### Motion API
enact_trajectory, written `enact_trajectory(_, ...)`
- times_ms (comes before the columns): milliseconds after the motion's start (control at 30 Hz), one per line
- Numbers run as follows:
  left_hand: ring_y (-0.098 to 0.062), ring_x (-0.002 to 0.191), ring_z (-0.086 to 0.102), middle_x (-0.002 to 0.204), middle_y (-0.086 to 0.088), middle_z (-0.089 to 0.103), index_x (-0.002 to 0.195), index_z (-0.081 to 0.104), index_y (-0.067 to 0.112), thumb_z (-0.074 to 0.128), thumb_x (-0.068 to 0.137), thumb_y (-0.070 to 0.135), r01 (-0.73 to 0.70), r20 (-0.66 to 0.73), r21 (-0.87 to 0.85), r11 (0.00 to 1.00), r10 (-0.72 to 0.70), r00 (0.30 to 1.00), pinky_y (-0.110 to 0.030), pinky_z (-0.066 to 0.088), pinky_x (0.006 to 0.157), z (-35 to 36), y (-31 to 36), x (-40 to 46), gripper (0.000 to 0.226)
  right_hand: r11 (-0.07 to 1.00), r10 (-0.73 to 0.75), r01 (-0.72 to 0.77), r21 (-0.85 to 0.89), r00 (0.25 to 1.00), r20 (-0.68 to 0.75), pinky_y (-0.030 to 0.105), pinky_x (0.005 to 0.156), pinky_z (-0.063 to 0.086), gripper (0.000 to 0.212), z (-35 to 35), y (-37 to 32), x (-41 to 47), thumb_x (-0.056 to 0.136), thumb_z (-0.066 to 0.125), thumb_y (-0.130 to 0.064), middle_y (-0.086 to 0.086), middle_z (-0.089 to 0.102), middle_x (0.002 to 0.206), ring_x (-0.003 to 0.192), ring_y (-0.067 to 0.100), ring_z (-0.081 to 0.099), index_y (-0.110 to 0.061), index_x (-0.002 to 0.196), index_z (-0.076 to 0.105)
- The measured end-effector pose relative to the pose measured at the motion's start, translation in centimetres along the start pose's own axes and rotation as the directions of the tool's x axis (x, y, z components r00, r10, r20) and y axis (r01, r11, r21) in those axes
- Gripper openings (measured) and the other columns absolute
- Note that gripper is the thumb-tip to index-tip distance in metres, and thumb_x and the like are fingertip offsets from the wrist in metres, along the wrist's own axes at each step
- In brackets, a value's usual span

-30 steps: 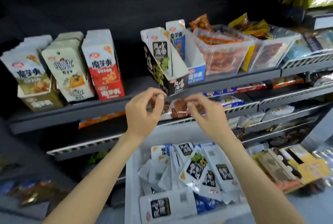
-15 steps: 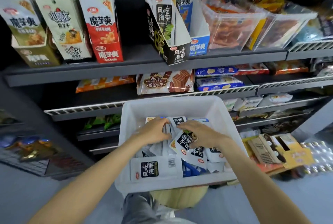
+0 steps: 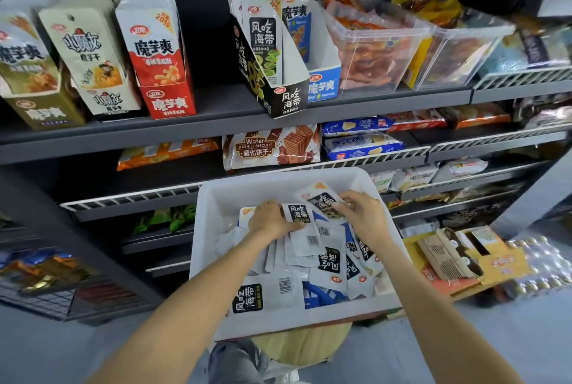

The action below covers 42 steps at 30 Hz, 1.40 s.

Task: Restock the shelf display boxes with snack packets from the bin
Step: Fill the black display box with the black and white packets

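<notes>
The dark shelf (image 3: 216,123) carries a black seaweed display box (image 3: 278,96) holding few packets, open room behind its front lip. Below, the white bin (image 3: 216,198) holds piled seaweed packets (image 3: 328,263). The left hand (image 3: 269,219) pinches one packet (image 3: 297,213); the right hand (image 3: 362,213) pinches another (image 3: 322,199).

wafer biscuit bag (image 3: 270,147), clear tubs (image 3: 374,52)
</notes>
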<state>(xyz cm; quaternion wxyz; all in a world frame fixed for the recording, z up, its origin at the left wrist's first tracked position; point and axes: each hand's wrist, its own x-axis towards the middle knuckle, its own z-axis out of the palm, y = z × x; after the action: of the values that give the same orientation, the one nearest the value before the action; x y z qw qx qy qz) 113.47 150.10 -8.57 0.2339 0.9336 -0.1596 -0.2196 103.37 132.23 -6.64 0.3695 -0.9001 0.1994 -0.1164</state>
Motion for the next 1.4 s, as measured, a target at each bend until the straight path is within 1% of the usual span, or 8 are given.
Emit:
enact_trajectory(167,-0.011,0.091,0.063,0.105,0.004,0.07,0.108,0.065,0.019,0.074,0.078,0.04,-0.003,-0.075,-0.134,0.991,-0.007,0.997,-0.023,0.042,0.07,-0.8,-1.2,0.0,0.038,0.968,0.088,-0.059,0.245,0.99,-0.11,0.036,0.072,0.053,0.015,-0.5,-1.6,-0.6,0.087,0.067,-0.028,-0.007,0.07,0.08,0.078,0.019,0.066,-0.037,0.079,0.059)
enact_trajectory(400,-0.016,0.099,0.062,0.111,0.001,0.066,0.106,0.054,0.018,0.076,0.078,0.029,-0.042,-0.13,-0.164,0.986,0.02,0.991,-0.033,0.051,0.086,-3.9,-2.7,-0.9,0.037,0.881,0.144,-0.094,0.464,0.987,-0.075,0.033,0.071,0.056,0.011,-0.8,-3.6,-0.2,0.091,0.06,-0.012,0.006,0.07,0.09,0.084,0.016,0.069,-0.015,0.1,0.055)
enact_trajectory(533,-0.008,0.089,0.064,0.1,0.004,0.068,0.105,0.053,0.02,0.072,0.081,0.015,-0.199,-0.225,-0.415,0.888,0.111,0.968,-0.021,0.051,0.077,-6.4,-2.7,-3.4,0.031,0.801,0.157,-0.089,0.592,0.985,-0.065,0.013,0.049,0.045,0.013,-1.7,-4.8,-0.5,0.094,0.054,-0.007,0.004,0.068,0.088,0.065,0.004,0.065,-0.007,0.106,0.048)
enact_trajectory(633,0.008,0.082,0.059,0.094,0.013,0.066,0.108,0.052,0.025,0.067,0.086,0.016,-0.263,-0.285,-0.453,0.852,0.141,0.948,-0.011,0.044,0.068,-7.9,-2.6,-5.0,0.028,0.769,0.138,-0.075,0.635,0.989,-0.05,0.012,0.046,0.043,0.015,-2.3,-5.7,-0.6,0.095,0.052,-0.006,0.004,0.068,0.091,0.061,0.003,0.063,-0.002,0.107,0.046)
enact_trajectory(900,0.012,0.071,0.057,0.096,0.011,0.056,0.133,0.036,0.027,0.042,0.099,0.014,-0.367,-0.425,-0.722,0.587,0.042,0.904,-0.005,0.043,0.063,-12.5,-0.2,-7.1,0.036,0.688,0.08,0.037,0.725,0.989,-0.126,0.02,0.051,0.045,0.014,-4.6,-9.5,0.4,0.092,0.058,-0.008,-0.003,0.071,0.092,0.068,0.01,0.064,-0.017,0.098,0.05)
enact_trajectory(1100,-0.009,0.11,0.05,0.122,0.006,0.05,0.123,0.037,0.033,0.06,0.06,0.064,-0.464,-0.475,-0.502,0.73,0.215,0.853,-0.019,0.041,0.08,-19.3,2.2,-6.9,0.074,0.6,-0.027,0.218,0.769,0.967,-0.253,0.029,0.06,0.054,0.021,-8.1,-15.3,4.6,0.091,0.059,-0.006,-0.005,0.067,0.097,0.079,0.014,0.065,-0.024,0.097,0.05)
enact_trajectory(1267,-0.007,0.103,0.052,0.119,0.002,0.044,0.125,0.024,0.044,0.081,0.063,0.045,-0.618,-0.553,-0.333,0.712,0.384,0.74,-0.015,0.041,0.074,-23.6,5.4,-5.9,0.084,0.584,-0.094,0.389,0.712,0.904,-0.417,0.023,0.065,0.054,0.022,-9.7,-20.3,9.6,0.092,0.057,-0.007,-0.001,0.064,0.103,0.085,0.008,0.064,-0.025,0.098,0.048)
enact_trajectory(1400,-0.007,0.109,0.045,0.115,0.003,0.037,0.108,0.03,0.049,0.079,0.07,0.036,-0.699,-0.607,-0.201,0.686,0.473,0.639,-0.015,0.04,0.083,-25.7,6.6,-4.4,0.064,0.787,-0.196,0.429,0.443,0.855,-0.479,0.039,0.079,0.057,0.015,-9.3,-22.3,14.4,0.089,0.058,-0.013,0.003,0.067,0.1,0.086,0.014,0.064,-0.022,0.1,0.053)
